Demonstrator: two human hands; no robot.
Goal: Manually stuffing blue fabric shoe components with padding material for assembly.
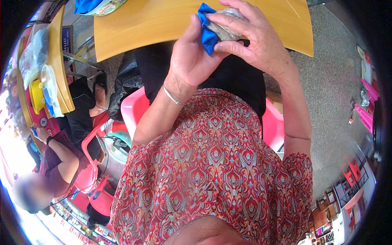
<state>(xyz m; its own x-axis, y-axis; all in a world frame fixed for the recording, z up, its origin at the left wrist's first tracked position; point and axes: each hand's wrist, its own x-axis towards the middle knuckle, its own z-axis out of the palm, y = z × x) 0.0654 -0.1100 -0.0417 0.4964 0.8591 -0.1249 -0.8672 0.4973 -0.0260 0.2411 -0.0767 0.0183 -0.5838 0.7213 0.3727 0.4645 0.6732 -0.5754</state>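
In front of me, just over the near edge of the table, I hold up a piece of blue cloth (208, 37) with a crinkled clear plastic bag beside it. The plastic bag (228, 29) has something greyish-brown inside that I cannot make out. My left hand (192, 59) is cupped on the cloth's left side, thumb raised along it and the other fingers partly hidden behind. From the right, my right hand (257, 38) curls over the plastic bag, its fingertips reaching the blue cloth. Both hands meet at the bundle's lower end.
A yellow wooden table (139, 30) bears a tub (104, 7) with blue cloth at its far left. I sit on a pink chair (134, 108). To the left, a co-worker (61, 163) sits at another table, near a red chair (87, 179) and a green basket (118, 143).
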